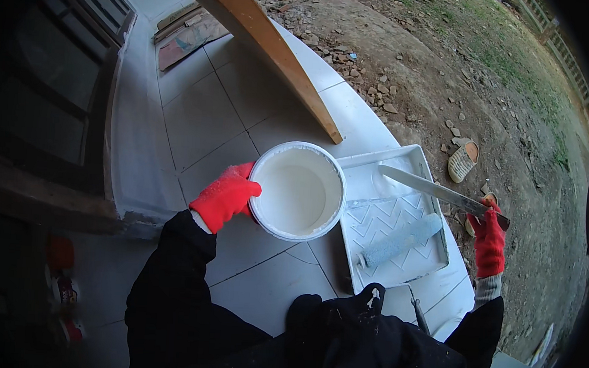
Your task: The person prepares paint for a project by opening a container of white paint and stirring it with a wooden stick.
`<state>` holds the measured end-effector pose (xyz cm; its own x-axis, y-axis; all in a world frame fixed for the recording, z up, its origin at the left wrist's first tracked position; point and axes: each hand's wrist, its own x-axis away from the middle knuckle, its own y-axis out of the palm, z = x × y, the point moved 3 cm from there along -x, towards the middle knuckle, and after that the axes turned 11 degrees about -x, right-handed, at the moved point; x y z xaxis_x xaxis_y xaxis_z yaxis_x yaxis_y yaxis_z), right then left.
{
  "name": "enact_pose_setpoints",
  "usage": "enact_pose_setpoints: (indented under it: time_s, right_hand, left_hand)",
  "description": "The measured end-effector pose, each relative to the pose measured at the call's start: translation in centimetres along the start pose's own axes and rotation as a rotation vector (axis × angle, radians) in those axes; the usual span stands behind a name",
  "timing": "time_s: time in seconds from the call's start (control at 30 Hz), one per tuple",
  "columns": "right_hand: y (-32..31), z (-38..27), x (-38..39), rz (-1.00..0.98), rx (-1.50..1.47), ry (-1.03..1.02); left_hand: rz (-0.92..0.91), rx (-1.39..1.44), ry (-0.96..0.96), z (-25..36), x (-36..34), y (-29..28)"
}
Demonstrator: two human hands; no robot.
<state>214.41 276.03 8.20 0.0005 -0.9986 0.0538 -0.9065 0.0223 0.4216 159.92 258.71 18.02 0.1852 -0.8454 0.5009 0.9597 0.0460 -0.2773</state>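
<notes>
My left hand [226, 197], in a red glove, grips the left rim of a round white bucket [294, 237], thumb over the edge. White paint [298, 194] fills part of the bucket. To the right lies a white paint tray [366, 220] with a zigzag-ribbed floor and paint pooled at its far end. A paint-smeared roller [406, 239] rests across the ribs. My right hand [489, 246], also red-gloved, is closed around one end of a long flat blade-like stick [436, 190]. Its whitish tip is over the tray's far end; whether it touches the paint I cannot tell.
Pale floor tiles [262, 276] end at a curved edge, with dirt ground [442, 92] and stones beyond. A wooden board [276, 48] slants in from the top. Sandals [464, 161] lie on the dirt. On the left are a dark-framed window [52, 68] and flattened cardboard [190, 43].
</notes>
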Motion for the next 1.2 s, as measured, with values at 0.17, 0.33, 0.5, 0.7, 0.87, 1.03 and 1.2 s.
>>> enact_pose_setpoints:
  time_s: [0.17, 0.33, 0.5, 0.7, 0.87, 1.03, 1.2]
  right_hand:
    - [16.2, -5.5, 2.9, -0.268, 0.382, -0.150]
    - [20.8, -6.5, 5.1, -0.364, 0.503, -0.186]
    - [20.5, -6.8, 6.3, -0.359, 0.336, -0.163]
    - [18.5, -6.4, 5.6, -0.400, 0.448, -0.248]
    - [16.9, -6.2, 4.8, -0.408, 0.498, -0.209]
    - [15.4, -6.3, 4.8, -0.365, 0.350, -0.233]
    - [13.8, -9.2, 4.4, -0.188, 0.262, -0.304]
  left_hand:
    - [0.040, -0.088, 0.040, -1.4, -1.7, -2.2]
    - [0.041, -0.060, 0.004, -1.9, -1.7, -2.7]
    - [0.049, -0.040, 0.026, -1.2, -1.5, -1.3]
    - [0.098, 0.079, 0.034, -5.9, -2.1, -0.8]
    - [0.138, 0.312, -0.077, -7.8, -1.5, 1.0]
    - [0.189, 0.253, -0.080, -9.5, -1.4, 2.2]
    - [0.266, 0.261, -0.105, -8.9, 0.3, 3.9]
